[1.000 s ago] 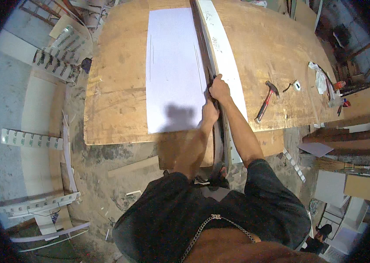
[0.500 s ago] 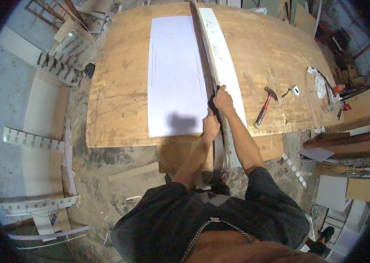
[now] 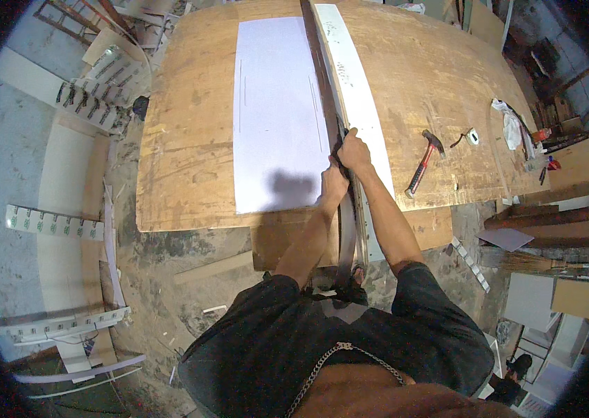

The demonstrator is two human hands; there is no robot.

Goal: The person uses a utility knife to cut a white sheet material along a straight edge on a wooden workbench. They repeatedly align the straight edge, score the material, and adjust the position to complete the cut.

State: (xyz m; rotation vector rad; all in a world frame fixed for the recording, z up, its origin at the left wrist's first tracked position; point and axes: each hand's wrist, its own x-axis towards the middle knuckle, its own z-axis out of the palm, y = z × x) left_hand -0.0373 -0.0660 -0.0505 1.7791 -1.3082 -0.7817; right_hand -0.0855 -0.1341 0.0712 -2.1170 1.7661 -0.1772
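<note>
At mid-frame, a long metal strip (image 3: 345,209) is being pinned against the white sheet (image 3: 277,111) by both hands, left hand (image 3: 333,185) and right hand (image 3: 354,150), each grip closed on it, apparently to steady it on the tabletop (image 3: 183,139).

Rough workshop, scarred plywood bench (image 3: 190,139), hammer (image 3: 423,161) right of the hands, offcuts littering dusty concrete floor (image 3: 169,258)

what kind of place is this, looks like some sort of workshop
Most likely a small fabrication or carpentry workshop. A big worn plywood table carries a white sheet and a long white strip under both hands; a red-handled hammer lies on it, and offcuts litter the dusty concrete floor.
</note>
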